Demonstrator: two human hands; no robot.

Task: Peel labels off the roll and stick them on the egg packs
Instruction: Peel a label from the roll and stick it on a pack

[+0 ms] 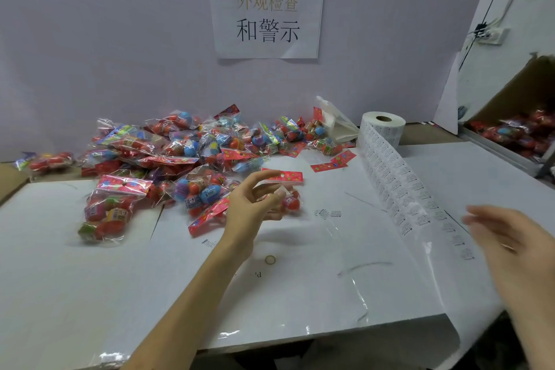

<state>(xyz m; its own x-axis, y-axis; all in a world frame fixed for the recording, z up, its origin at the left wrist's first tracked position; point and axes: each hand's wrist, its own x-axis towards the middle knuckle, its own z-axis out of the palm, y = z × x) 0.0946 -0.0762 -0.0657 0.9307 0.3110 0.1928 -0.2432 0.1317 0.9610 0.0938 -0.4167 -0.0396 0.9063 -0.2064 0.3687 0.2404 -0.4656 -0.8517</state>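
Note:
My left hand [255, 204] holds a clear egg pack [285, 189] with a red header card by curled fingers and thumb, just above the white table sheet [120, 279]. A heap of egg packs [180, 153] with red and blue eggs lies behind and to its left. The white label roll [383, 126] stands at the back right, and its strip of labels [399, 189] runs forward across the sheet. My right hand [516, 243] is blurred, hovering over the near end of the strip with fingers spread; I see nothing in it.
A cardboard box [516, 117] with more egg packs stands at the right. A paper sign [267, 12] hangs on the back wall. A small rubber band [270, 260] lies on the sheet near my left forearm. A few loose labels [327, 214] are stuck to the sheet.

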